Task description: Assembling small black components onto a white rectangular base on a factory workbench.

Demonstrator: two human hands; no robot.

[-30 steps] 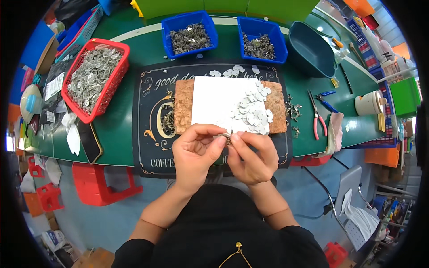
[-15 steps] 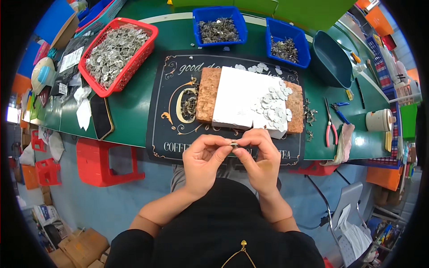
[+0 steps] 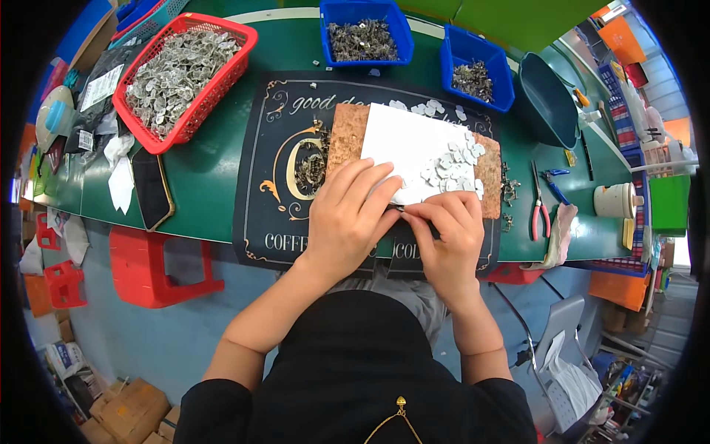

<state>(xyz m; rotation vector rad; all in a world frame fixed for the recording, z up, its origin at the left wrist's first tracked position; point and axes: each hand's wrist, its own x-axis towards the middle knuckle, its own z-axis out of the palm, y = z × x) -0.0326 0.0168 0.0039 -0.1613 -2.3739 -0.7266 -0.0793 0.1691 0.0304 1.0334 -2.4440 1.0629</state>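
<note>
My left hand (image 3: 347, 214) and my right hand (image 3: 447, 233) meet fingertip to fingertip over the near edge of a black printed mat (image 3: 259, 192). Between them they pinch a small metal piece (image 3: 400, 210), mostly hidden by the fingers. Just beyond lies a white sheet (image 3: 403, 144) on a cork board (image 3: 346, 133), with a heap of small white shell-like pieces (image 3: 451, 166) on its right side. A pile of small dark metal parts (image 3: 312, 166) lies left of the cork board.
A red basket of pale pieces (image 3: 181, 70) stands at the back left. Two blue bins of metal parts (image 3: 362, 33) (image 3: 473, 74) and a dark teal tub (image 3: 547, 100) line the back. Pink-handled pliers (image 3: 538, 211) and a white cup (image 3: 614, 200) lie right. Red stools (image 3: 155, 259) stand below the table edge.
Both hands stay together on the small piece; they now sit closer to the white sheet, and the view has shifted so the table appears nearer.
</note>
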